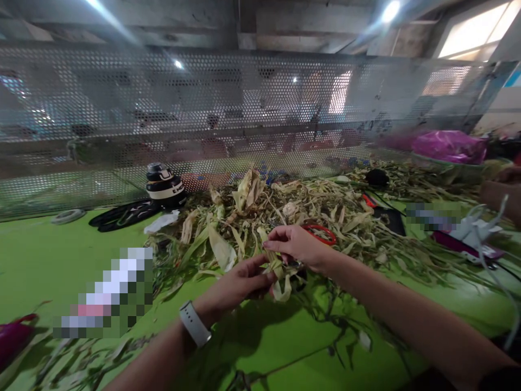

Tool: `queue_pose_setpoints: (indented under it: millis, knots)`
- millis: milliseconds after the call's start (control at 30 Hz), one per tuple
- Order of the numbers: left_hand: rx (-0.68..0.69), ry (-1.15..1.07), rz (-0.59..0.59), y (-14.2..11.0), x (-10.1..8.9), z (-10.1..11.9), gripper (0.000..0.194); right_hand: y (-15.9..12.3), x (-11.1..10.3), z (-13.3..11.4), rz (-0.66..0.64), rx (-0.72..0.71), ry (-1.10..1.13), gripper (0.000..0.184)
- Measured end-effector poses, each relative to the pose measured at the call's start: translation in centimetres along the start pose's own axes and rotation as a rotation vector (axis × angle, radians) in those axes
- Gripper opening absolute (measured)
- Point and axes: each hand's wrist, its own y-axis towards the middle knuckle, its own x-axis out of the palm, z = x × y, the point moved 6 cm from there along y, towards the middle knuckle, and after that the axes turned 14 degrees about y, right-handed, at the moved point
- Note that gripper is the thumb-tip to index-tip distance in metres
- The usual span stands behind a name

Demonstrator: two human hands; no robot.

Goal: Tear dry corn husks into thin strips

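My left hand [248,279], with a white watch band [195,324] on the wrist, is closed round the lower part of a pale dried corn husk piece [281,290]. Just above it, my right hand [299,247] pinches the upper end of the same piece between thumb and fingers. The two hands almost meet. Behind them spreads a large heap of dried corn husks [228,228]. Red-handled scissors [321,234] lie in the heap next to my right hand, their blades mostly hidden.
A black and white bottle [165,187] stands at the heap's left, beside a black cable coil [122,213]. A perforated metal screen [203,119] closes off the back. To the right are a purple bag [450,146] and white cables [480,233]. Scraps lie on the green table [36,244].
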Motion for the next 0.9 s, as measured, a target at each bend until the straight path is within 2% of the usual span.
queue_pose_setpoints:
  millis: [167,333,467,667,800,900]
  knots:
    - [0.027,0.066,0.017,-0.1,0.2,0.5,0.023,0.2,-0.1,-0.2,0.030,-0.116,-0.130,0.017]
    - [0.066,0.016,0.041,-0.2,0.4,1.0,0.027,0.1,0.1,-0.6,0.057,-0.116,-0.141,0.018]
    - [0.117,0.049,-0.038,-0.3,0.8,1.0,0.027,0.0,-0.2,-0.9,0.102,-0.122,-0.129,0.021]
    - [0.070,0.071,-0.104,-0.4,0.9,0.6,0.025,0.1,-0.3,-1.2,0.107,-0.184,-0.158,0.024]
    - [0.044,-0.092,-0.043,-0.1,1.0,0.2,0.020,-0.1,0.2,-1.4,0.058,-0.258,-0.234,0.019]
    - [0.042,-0.231,0.044,0.1,0.9,-0.2,0.019,-0.2,0.4,-1.3,0.038,-0.244,-0.250,0.017]
